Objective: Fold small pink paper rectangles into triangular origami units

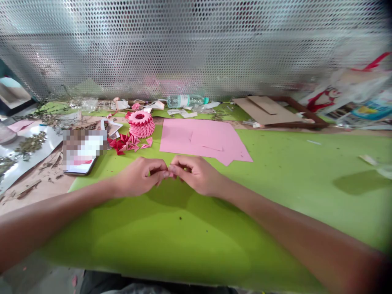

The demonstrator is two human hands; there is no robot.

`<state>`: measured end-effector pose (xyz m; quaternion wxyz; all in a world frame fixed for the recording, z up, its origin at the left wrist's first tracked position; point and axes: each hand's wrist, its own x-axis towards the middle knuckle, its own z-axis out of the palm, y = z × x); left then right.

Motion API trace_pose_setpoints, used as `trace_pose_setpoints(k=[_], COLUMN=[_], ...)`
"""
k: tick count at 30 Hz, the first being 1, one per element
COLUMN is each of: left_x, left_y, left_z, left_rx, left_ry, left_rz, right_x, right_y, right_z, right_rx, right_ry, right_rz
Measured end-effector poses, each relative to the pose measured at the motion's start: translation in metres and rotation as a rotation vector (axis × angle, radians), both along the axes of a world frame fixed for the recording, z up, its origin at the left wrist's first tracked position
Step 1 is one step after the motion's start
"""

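My left hand (pixel 142 175) and my right hand (pixel 196 173) meet above the green mat (pixel 183 245), fingertips almost touching. Between them they pinch a small piece of pink paper (pixel 171 174), mostly hidden by the fingers. Just beyond the hands lie several pink paper sheets (pixel 202 134). To the left stands a ring-shaped stack of folded pink paper (pixel 141 123), with loose red and pink folded paper pieces (pixel 122 143) in front of it.
A phone (pixel 84 157) lies at the left, beside dry plant scraps (pixel 33 143). Along the perforated metal panel (pixel 183 49) a plastic bottle (pixel 186 101) lies on its side. Cardboard (pixel 266 110) rests on a brown tray (pixel 318 120) at the back right.
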<state>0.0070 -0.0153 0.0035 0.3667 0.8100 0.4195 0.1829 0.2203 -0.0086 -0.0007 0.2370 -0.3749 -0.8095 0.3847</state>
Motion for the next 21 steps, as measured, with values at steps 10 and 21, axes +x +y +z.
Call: trace_pose_setpoints(k=[10, 21], left_x=[-0.0027, -0.0004], left_y=[0.0015, -0.0011], left_z=[-0.0009, 0.0011], left_rx=[0.03, 0.126], left_ry=[-0.038, -0.04], left_rz=[-0.036, -0.027], right_x=[0.0012, 0.002], right_y=[0.0002, -0.0015], right_z=[0.0058, 0.0042], right_rx=[-0.079, -0.214], right_ry=[0.082, 0.127], right_rz=[0.018, 0.068])
